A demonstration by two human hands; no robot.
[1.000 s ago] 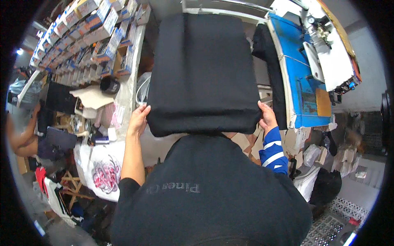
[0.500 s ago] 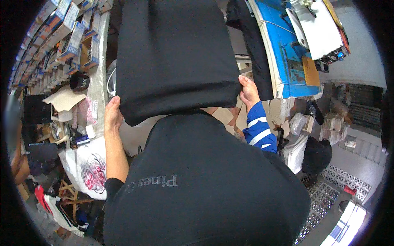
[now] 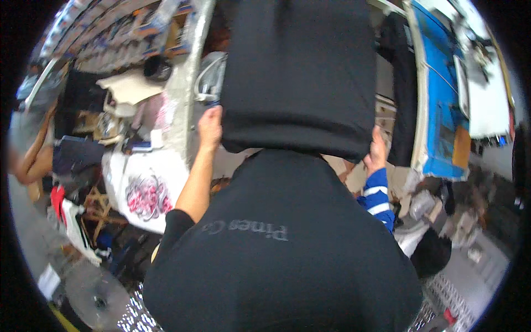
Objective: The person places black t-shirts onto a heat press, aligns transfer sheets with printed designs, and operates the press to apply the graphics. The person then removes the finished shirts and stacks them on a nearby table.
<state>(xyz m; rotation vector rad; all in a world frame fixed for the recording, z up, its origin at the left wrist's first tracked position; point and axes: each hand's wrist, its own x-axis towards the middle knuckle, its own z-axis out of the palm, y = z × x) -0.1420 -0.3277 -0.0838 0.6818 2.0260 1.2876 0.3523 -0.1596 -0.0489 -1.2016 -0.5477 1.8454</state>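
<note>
A wide piece of black cloth (image 3: 298,72) stretches out flat in front of my chest, running away to the far edge of the view. Its near end curls over in a soft fold. My left hand (image 3: 210,127) grips the left edge close to that fold, thumb on top. At the right edge, my right hand (image 3: 376,150) pinches the cloth at about the same distance from me, fingers partly hidden beneath it. What lies under the cloth is hidden.
On the left are shelves of small boxes (image 3: 127,33), a dark cup (image 3: 158,67) and a white printed cloth (image 3: 146,188). Another person's arm (image 3: 36,149) shows far left. A blue-topped bench (image 3: 440,99) stands right, with dark cloth (image 3: 401,94) hanging beside it.
The whole scene has shifted rightward in view, with the left side showing more. Both hands keep their hold on the black cloth, whose near fold now looks flatter.
</note>
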